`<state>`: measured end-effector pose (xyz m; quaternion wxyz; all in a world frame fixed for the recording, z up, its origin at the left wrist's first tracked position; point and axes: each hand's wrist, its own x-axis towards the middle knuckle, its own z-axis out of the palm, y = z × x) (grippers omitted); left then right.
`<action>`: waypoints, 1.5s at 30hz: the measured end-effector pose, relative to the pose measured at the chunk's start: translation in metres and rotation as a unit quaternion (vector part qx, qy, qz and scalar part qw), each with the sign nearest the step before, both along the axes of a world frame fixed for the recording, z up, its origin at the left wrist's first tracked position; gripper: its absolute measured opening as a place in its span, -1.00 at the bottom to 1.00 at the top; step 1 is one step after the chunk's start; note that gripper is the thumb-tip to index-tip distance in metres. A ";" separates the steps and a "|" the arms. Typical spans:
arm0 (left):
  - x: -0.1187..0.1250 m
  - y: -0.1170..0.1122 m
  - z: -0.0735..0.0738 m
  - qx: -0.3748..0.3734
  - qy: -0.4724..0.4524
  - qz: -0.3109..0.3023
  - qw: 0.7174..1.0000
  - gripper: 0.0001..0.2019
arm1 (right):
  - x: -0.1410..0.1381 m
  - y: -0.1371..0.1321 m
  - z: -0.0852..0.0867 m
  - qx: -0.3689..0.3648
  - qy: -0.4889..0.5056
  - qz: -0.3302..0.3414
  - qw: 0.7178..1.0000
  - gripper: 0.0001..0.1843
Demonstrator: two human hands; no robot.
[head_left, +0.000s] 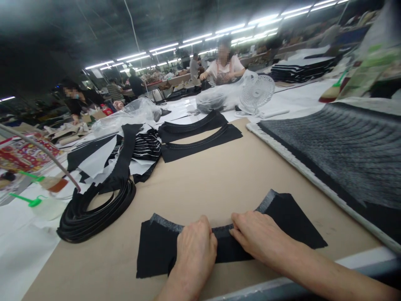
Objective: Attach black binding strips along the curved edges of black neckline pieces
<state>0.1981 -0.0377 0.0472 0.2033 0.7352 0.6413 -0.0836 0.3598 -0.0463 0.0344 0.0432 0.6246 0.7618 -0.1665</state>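
A black curved fabric piece [290,221] lies on the tan board in front of me, a greyish strip showing along its inward-curving far edge. With fingers curled, my left hand [196,246] grips that edge left of the middle. My right hand [258,234] pinches the same edge a short way to the right, thumb and fingers together. Both hands partly cover the strip. Farther back on the board rest two similar black pieces [202,142], one behind the other, with ridged curved edges.
A coil of black strips [97,213] lies to the left, beside green-nozzled bottles [46,209]. Overlapping black-grey pieces [344,146] fill a white-edged board on the right. Farther off are a small fan [257,94], plastic bags and a stack of dark sheets [302,69]. Co-workers are in the background.
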 end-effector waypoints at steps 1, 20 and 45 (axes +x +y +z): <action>0.000 0.000 0.000 0.001 0.003 0.006 1.000 -0.87 | 0.000 0.000 0.000 0.001 0.003 -0.001 1.000 -0.76; -0.009 -0.025 -0.072 0.283 -0.243 -0.326 0.869 -0.57 | 0.010 -0.008 -0.019 0.044 0.025 -0.041 0.998 -0.78; -0.001 -0.024 -0.095 0.497 -0.095 -0.310 0.805 -0.64 | 0.069 0.018 0.018 -0.045 0.063 -0.051 0.996 -0.91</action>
